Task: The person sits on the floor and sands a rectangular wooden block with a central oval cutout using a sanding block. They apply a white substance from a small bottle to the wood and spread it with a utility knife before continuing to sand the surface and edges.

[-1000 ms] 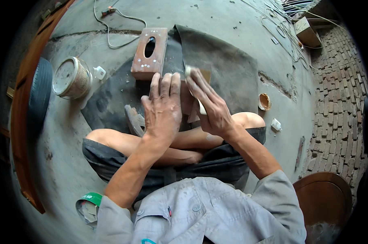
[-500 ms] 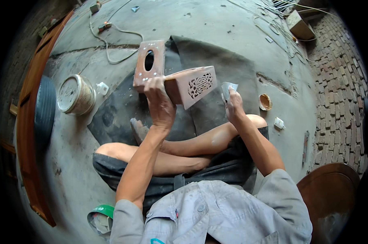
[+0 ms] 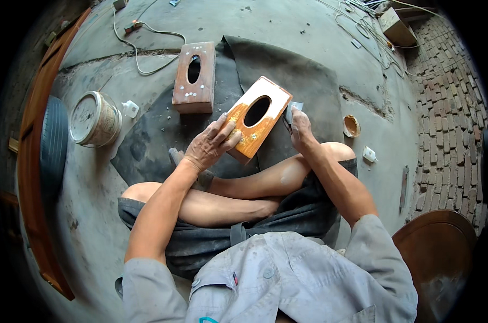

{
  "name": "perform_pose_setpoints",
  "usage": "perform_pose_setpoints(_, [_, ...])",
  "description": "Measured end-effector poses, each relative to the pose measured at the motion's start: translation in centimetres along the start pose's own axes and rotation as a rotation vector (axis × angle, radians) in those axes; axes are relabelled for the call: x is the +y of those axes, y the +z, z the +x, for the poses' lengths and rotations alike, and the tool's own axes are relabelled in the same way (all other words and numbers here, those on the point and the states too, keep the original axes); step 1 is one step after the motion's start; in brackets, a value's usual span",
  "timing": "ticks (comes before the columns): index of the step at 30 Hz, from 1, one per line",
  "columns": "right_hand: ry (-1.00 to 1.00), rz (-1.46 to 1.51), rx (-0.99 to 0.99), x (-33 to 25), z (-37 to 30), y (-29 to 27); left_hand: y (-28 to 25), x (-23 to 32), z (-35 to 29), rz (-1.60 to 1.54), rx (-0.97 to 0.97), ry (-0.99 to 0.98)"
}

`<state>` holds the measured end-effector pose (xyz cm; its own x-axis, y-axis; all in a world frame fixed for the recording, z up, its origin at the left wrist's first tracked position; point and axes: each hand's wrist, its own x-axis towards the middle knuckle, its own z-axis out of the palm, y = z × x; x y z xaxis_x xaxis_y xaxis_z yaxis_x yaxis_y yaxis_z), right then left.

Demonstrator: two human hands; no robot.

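Your left hand (image 3: 209, 144) grips one wooden box (image 3: 256, 117) by its near corner, fingers spread over its top, tilted above the dark mat (image 3: 303, 75). Your right hand (image 3: 299, 125) pinches one scrap of sandpaper (image 3: 292, 110) against its side. A second box (image 3: 194, 77) lies flat beyond; one tin (image 3: 95, 118) stands left.

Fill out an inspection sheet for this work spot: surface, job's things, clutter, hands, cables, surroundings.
Surface: concrete floor with a dark mat spread on it.
Job's things: wooden box with an oval slot, tilted; a second slotted box lies flat on the mat.
Clutter: paint can, small round lid, small white pieces.
Hands: left hand grips the box's lower end; right hand presses a grey pad to its side.
Cables: cord top left; wires top right.
Surroundings: brick paving, tyre, round wooden top.
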<state>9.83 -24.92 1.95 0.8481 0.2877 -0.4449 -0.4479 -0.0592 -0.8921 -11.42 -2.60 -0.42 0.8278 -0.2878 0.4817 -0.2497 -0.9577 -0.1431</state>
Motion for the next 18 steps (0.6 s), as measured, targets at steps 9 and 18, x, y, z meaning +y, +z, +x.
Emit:
perform_pose_setpoints(9, [-0.193, -0.580, -0.032, -1.1, 0.6, -2.0, -2.3, -0.5, 0.0, -0.257, -0.190, -0.171])
perform_pose_setpoints(18, [-1.155, -1.217, -0.109, -1.9, 4.8, -2.7, 4.0, 2.3, 5.2, -0.273, -0.015, -0.952])
